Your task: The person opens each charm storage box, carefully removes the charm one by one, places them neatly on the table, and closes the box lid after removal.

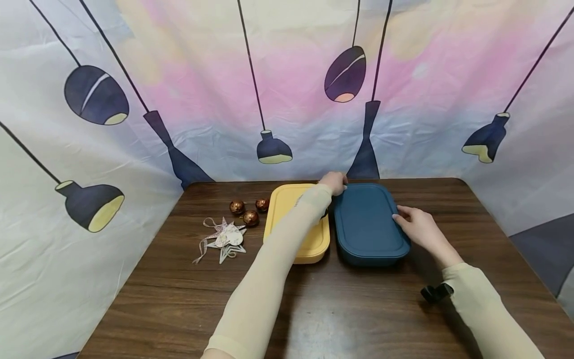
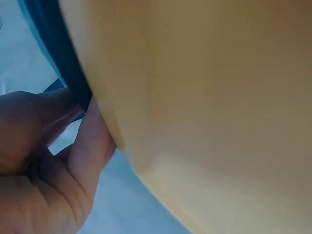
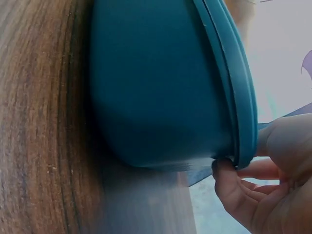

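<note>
A dark blue rectangular container (image 3: 151,83) stands on the table with its blue lid (image 1: 369,214) on. At the lid's far left corner, my left hand (image 1: 334,182) pinches the rim. In the left wrist view, the left thumb and fingers (image 2: 90,146) meet around that blue edge, right beside the yellow wall. My right hand (image 1: 420,227) pinches the lid's right edge. Up close in the right wrist view, its fingertips (image 3: 225,170) sit under the lid's rim. Beside the blue container on the left is a yellow lidded container (image 1: 309,252), partly covered by my left sleeve.
Several star-shaped and other flat ornaments (image 1: 228,237) lie in a pile on the left of the brown wooden table (image 1: 336,309). Three shiny copper-brown balls (image 1: 250,218) rest behind them, close to the yellow container. A printed cloth (image 1: 309,114) hangs behind the table.
</note>
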Demonstrator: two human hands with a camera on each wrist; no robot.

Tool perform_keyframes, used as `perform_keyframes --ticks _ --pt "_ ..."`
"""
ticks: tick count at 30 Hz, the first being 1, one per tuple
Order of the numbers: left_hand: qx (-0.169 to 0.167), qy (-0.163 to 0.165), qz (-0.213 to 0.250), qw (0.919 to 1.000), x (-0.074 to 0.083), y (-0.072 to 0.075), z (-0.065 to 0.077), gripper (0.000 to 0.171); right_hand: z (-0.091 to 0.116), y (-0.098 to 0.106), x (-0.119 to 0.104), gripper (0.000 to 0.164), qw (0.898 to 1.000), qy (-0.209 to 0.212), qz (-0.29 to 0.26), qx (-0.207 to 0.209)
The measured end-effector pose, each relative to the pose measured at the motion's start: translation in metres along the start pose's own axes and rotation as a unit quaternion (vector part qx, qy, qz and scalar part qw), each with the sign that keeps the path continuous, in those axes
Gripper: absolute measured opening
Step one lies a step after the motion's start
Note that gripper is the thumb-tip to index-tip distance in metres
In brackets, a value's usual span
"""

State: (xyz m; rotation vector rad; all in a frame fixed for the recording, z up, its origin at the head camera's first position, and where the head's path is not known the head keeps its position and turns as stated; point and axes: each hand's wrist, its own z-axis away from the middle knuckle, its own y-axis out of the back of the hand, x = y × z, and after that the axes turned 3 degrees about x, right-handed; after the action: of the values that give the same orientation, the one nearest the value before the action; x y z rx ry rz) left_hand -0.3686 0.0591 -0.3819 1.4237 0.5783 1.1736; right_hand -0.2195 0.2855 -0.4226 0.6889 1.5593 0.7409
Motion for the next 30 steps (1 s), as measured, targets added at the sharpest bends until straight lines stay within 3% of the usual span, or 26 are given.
perform_keyframes --ticks 4,7,11,24,30 --pt "-0.038 0.020 0.066 0.9969 -0.006 0.004 0.000 0.039 0.000 -0.003 0.001 0.058 1.000 -0.005 -0.004 0.001" --pt "-0.062 0.022 0.129 0.9894 -0.010 0.009 0.003 0.043 0.001 -0.006 0.002 0.058 1.000 -0.003 -0.006 0.003" --pt "-0.069 0.016 0.175 0.9819 -0.012 0.012 0.006 0.046 0.003 -0.009 0.001 0.059 1.000 0.003 -0.001 0.006" --pt "-0.045 0.025 0.180 0.9824 -0.011 0.007 0.005 0.042 0.009 -0.010 -0.012 0.063 0.999 0.006 0.053 -0.001" --pt "-0.056 0.024 0.178 0.9822 -0.013 0.010 0.004 0.043 0.012 -0.008 -0.015 0.059 0.998 0.010 0.057 -0.012"
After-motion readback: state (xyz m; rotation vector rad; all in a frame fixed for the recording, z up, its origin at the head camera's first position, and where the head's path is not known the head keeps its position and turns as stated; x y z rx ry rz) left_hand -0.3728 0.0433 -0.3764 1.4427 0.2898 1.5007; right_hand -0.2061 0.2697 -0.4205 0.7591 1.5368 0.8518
